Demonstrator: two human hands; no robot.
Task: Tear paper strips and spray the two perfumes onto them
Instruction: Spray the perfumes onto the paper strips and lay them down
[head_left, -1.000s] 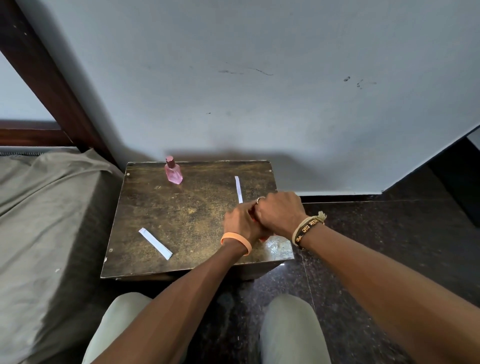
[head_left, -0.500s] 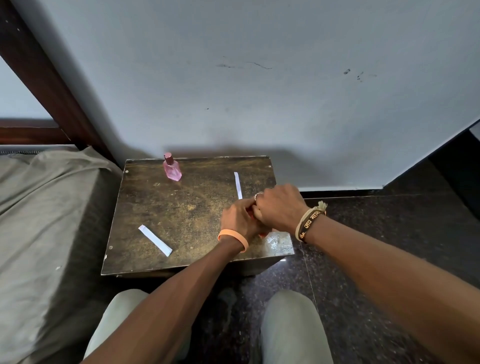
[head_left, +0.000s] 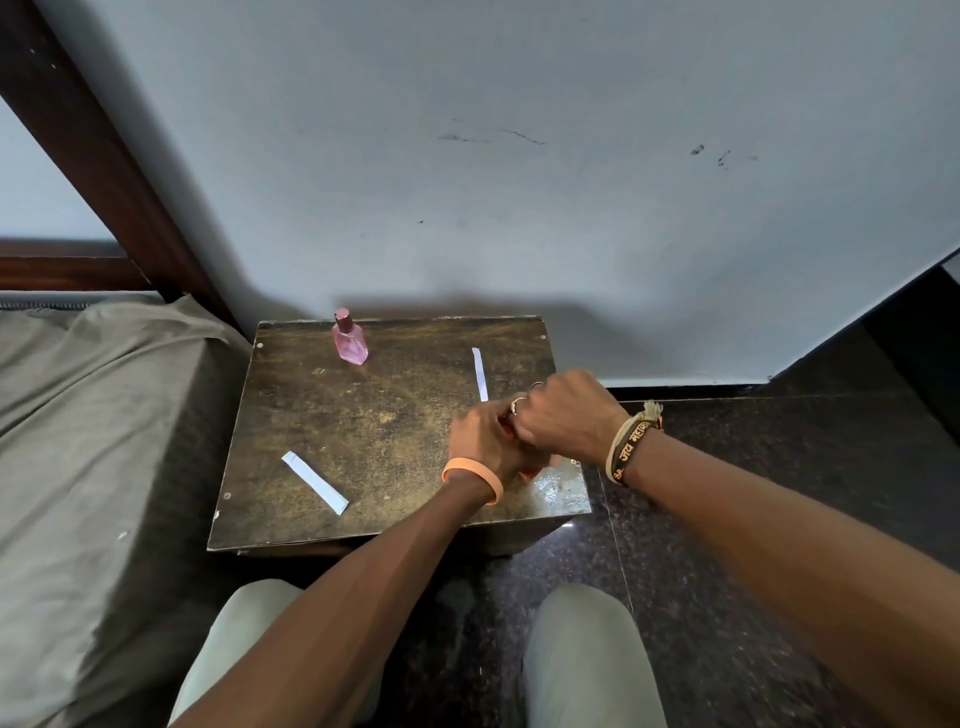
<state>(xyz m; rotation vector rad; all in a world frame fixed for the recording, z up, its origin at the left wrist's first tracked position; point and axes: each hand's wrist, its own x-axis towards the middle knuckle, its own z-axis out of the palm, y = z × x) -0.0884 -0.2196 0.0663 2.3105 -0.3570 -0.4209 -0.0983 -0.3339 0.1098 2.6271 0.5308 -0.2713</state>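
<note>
- Paper strips: one (head_left: 315, 482) lies near the table's (head_left: 363, 431) front left, another (head_left: 479, 373) toward the back right.
- Pink perfume bottle (head_left: 350, 336) stands upright at the back.
- Left hand (head_left: 480, 436) and right hand (head_left: 563, 413) are pressed together, clasping something reddish, mostly hidden.

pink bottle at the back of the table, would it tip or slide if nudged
The pink bottle stands upright, taller than wide and narrowing toward its base, so a nudge near the cap would probably tip it. It looks like glass: likely hard, smooth, perhaps breakable. The worn table may slow sliding.

Table (head_left: 291, 415): pink bottle (head_left: 351, 338), two strips (head_left: 315, 482).
</note>
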